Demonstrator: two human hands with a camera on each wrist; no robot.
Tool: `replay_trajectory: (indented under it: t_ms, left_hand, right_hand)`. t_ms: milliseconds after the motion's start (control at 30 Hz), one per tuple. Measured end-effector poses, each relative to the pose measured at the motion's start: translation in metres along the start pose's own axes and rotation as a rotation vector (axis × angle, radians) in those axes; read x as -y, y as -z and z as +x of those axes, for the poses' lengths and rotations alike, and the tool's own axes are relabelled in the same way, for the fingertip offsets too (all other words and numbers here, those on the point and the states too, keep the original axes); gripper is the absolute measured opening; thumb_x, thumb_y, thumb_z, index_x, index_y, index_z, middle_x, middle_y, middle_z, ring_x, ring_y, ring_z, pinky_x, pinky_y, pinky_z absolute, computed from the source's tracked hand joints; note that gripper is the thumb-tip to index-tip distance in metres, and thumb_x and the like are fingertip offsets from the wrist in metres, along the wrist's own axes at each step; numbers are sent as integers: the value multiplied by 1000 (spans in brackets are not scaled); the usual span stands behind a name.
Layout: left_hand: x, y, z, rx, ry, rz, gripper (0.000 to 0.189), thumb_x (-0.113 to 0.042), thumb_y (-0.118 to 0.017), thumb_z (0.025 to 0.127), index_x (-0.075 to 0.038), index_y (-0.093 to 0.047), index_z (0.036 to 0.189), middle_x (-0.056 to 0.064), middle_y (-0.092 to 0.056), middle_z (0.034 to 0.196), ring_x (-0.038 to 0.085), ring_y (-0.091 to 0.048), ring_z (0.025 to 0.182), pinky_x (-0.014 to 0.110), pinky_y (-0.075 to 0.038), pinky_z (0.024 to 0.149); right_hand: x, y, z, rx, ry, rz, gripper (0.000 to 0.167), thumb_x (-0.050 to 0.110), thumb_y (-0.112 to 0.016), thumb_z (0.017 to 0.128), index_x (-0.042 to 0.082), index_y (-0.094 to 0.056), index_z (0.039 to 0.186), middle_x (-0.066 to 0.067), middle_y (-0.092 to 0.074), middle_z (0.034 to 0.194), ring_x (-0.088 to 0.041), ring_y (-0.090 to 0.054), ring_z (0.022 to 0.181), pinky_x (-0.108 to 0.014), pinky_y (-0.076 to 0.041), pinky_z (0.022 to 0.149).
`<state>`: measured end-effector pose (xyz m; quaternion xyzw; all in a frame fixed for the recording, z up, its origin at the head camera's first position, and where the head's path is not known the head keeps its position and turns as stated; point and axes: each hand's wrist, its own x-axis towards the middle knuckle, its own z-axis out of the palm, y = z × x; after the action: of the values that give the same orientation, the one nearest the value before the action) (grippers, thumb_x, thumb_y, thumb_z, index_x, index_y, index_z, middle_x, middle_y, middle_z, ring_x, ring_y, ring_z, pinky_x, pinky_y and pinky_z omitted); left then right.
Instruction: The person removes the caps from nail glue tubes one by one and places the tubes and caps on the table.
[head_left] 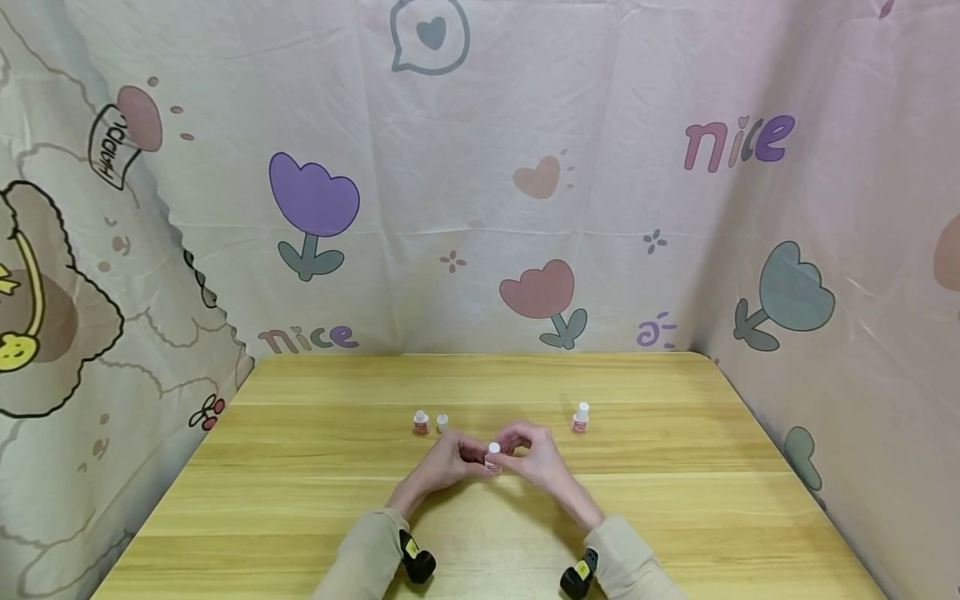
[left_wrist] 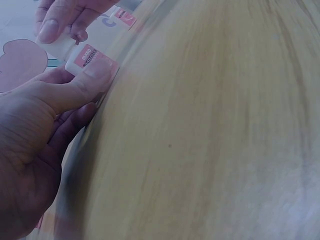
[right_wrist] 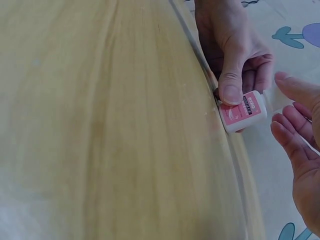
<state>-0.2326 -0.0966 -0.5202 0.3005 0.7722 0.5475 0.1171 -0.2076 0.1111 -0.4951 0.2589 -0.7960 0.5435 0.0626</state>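
Near the middle of the table, a small white bottle with a pink label is held upright between both hands. My left hand pinches its body, thumb lying across the label in the left wrist view. My right hand is at the top, its curled thumb and fingers around the white cap. In the left wrist view the right thumb overlaps the whitish cap. Part of the bottle is hidden behind the left thumb.
Beyond the left hand stands a similar small bottle with a short top, beside a loose white cap. A taller-capped bottle stands to the right. Patterned cloth hangs behind the wooden table.
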Motion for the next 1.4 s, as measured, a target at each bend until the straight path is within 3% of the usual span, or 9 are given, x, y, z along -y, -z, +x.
replay_trajectory:
  t_ms: [200,500,667,800,900,1133,1267,1400]
  left_hand:
    - [0,0,0,0,-7,4,21,-6,-80,84,-4,-78,105,16,-79,96,6,-73,78,22,-59,75]
    - [0,0,0,-2,-16,27,17,-9,-80,84,-5,-79,101,15,-79,91,3,-70,73,19,-56,70]
    - [-1,0,0,-2,-10,9,20,-6,-80,84,-4,-78,104,15,-79,95,4,-72,77,21,-58,73]
    - [-1,0,-1,1,-10,-11,22,-4,-79,84,-2,-77,105,17,-78,97,6,-73,79,23,-59,75]
    - [0,0,-1,2,-13,-11,21,-4,-79,84,-2,-77,105,17,-78,97,6,-73,79,23,-59,75]
    - [0,0,0,4,-20,4,19,-6,-79,84,-2,-78,103,16,-79,95,5,-73,78,22,-59,74]
    - [0,0,0,3,-21,12,19,-6,-80,84,-2,-78,102,17,-79,94,5,-72,77,22,-59,73]
    - [0,0,0,-4,-29,6,19,-7,-80,84,0,-78,101,18,-78,93,7,-72,76,21,-58,71]
  right_hand:
    - [24,5,-2,-2,55,36,15,-9,-77,80,-9,-70,93,-25,-71,86,-18,-68,76,-48,-60,74]
    - [25,5,-2,21,93,52,15,-11,-75,81,-10,-70,95,-26,-70,90,-37,-68,80,-52,-60,78]
    - [25,5,-3,15,34,41,19,-7,-77,81,-10,-69,98,-26,-71,90,-24,-68,78,-49,-60,78]
    - [26,5,-3,-11,-2,27,20,-3,-80,80,-9,-69,96,-24,-71,86,-10,-64,75,-36,-59,73]
    - [26,5,-3,-24,2,26,18,-4,-80,80,-9,-69,94,-23,-71,84,-8,-64,73,-31,-58,71]
    - [26,5,-3,-15,65,22,14,-9,-78,79,-9,-71,92,-25,-70,85,-22,-68,74,-46,-61,74]
    - [27,5,-3,2,91,34,13,-10,-76,80,-9,-73,93,-25,-70,86,-33,-68,76,-47,-61,76]
    - [7,2,-1,10,105,34,15,-7,-77,81,-5,-75,96,-21,-71,88,-37,-67,80,-43,-61,78]
